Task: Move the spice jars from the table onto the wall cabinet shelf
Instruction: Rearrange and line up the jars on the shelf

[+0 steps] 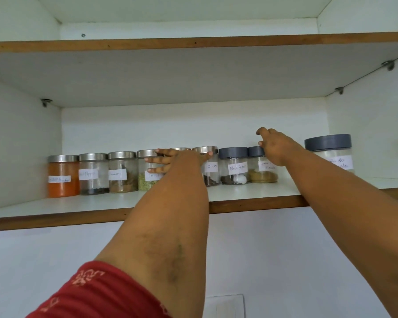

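A row of labelled glass spice jars stands on the cabinet shelf (251,204). From the left: an orange powder jar (62,177), a pepper jar (93,174), a cinnamon jar (122,173) and a fennel jar (147,177), all with steel lids. My left hand (179,159) wraps around a steel-lidded jar (180,148) that it mostly hides, fingers reaching across the fennel jar. To its right stand the cloves jar (211,171), black pepper jar (233,167) and garam masala jar (263,173). My right hand (276,145) hovers with fingers spread at the garam masala jar's grey lid.
A larger grey-lidded jar (331,152) stands at the right end of the row, behind my right forearm. An upper shelf (193,43) spans the cabinet close overhead. White cabinet walls close in both sides. A white switch plate (225,306) is on the wall below.
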A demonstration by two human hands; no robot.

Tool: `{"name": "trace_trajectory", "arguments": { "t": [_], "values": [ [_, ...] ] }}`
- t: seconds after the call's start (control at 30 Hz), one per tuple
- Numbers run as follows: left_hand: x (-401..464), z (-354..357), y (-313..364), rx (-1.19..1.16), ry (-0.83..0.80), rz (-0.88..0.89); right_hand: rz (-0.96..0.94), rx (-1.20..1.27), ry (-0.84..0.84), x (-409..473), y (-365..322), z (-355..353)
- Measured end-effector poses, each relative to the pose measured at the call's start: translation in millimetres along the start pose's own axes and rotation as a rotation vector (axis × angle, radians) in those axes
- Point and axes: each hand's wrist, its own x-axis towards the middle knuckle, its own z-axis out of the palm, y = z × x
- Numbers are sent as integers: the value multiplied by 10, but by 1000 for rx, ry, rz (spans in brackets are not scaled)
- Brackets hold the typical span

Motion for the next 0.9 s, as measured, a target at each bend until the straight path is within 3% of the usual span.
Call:
{"name": "trace_trajectory", "arguments": {
  "t": [0.17, 0.3, 0.47, 0.57, 0.7, 0.9],
  "values": [
    [90, 22, -13, 32, -55, 157, 11, -26, -113, -21, -44, 41],
    [-32, -9, -28, 27, -12, 37, 46, -2, -133, -55, -81, 24],
    [-97, -81, 69, -167, 61, 32, 18, -10, 107, -91, -173, -154],
    [-191, -175, 20, -226, 200, 65, -22, 55, 215, -173, -252, -261],
    [-101, -387, -325, -156, 294, 122, -165, 52, 245, -333, -234, -454],
    [68, -510, -1060, 69, 288, 291, -111, -86, 111, -355, -305, -574]
  ]
}}
